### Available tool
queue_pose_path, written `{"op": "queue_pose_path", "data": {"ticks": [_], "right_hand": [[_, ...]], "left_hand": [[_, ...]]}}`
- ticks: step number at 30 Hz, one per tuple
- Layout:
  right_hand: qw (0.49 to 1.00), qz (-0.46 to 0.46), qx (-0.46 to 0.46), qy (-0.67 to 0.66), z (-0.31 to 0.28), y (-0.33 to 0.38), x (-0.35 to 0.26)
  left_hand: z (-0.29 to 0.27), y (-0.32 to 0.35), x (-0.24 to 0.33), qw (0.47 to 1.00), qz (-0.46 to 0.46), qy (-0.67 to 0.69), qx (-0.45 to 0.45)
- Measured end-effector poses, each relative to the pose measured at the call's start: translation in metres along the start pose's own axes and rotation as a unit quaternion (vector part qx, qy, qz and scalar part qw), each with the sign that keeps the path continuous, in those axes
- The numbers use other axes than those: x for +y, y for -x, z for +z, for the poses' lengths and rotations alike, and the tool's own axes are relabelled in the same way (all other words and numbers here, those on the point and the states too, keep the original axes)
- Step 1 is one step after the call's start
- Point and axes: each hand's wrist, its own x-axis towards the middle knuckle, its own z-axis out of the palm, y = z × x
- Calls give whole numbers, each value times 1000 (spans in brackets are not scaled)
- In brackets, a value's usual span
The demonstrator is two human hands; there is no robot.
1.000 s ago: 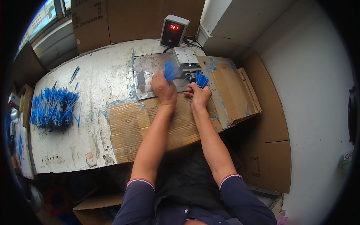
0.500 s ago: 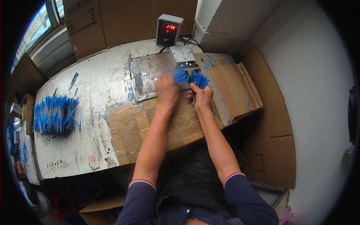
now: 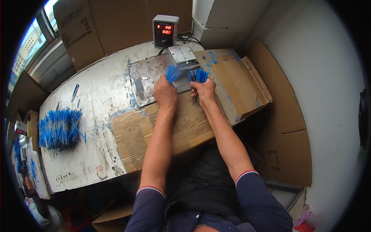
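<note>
Left hand (image 3: 165, 92) grips a blue wire bundle (image 3: 172, 73); right hand (image 3: 204, 92) grips another (image 3: 200, 75). Both stand upright near the table's far edge, left bundle nearer the metal block (image 3: 181, 57).

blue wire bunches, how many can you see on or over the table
3: one bunch in the left hand at, one in the right hand at, and a big loose pile at the table's left end. More may lie past the left edge.

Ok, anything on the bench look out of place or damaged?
A few loose blue wires lie apart from the big blue wire pile. The brown cardboard sheet is worn and tape-patched. Both hands hold small blue wire bundles normally.
</note>
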Motion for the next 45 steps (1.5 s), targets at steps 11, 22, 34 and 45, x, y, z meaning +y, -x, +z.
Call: {"op": "queue_pose_path", "data": {"ticks": [11,22,34,45], "right_hand": [[998,-27,42,31,13,-7,7],[989,30,-33,-141,-11,-2,14],[999,35,-26,-24,-12,9,2],[999,-10,50,15,8,2,6]], "left_hand": [[7,-4,-8,996,35,35,71],[3,1,0,999,24,18,-36],[8,2,-6,993,113,7,-44],[4,0,-3,1000,2,1,3]]}}
